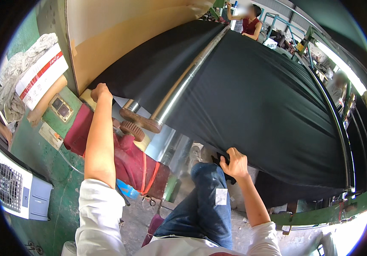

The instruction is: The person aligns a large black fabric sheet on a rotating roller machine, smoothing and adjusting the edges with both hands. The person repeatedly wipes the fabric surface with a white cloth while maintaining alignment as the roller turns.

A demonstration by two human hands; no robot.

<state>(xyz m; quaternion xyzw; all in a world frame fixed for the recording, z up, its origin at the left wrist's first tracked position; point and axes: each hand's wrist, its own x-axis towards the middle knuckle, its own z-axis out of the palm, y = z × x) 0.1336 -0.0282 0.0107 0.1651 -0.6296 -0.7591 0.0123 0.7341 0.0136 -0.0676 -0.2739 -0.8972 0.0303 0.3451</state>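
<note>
Fabric spreads either side of a roller; gear beside its near end, person by its far end.

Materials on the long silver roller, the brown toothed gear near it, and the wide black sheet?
Long silver cylindrical roller: likely polished metal; bright highlights run along it.
Brown toothed gear wheel: probably metal, maybe rusted; dull, brownish surface.
Wide black sheet: seems cloth, smooth with low sheen; soft folds, draping edge. Knit or woven, can't tell.

Right of the steel roller, a hand could pass above the black fabric; a gear crowds the roller's near end, seemingly a person its far end.
</note>
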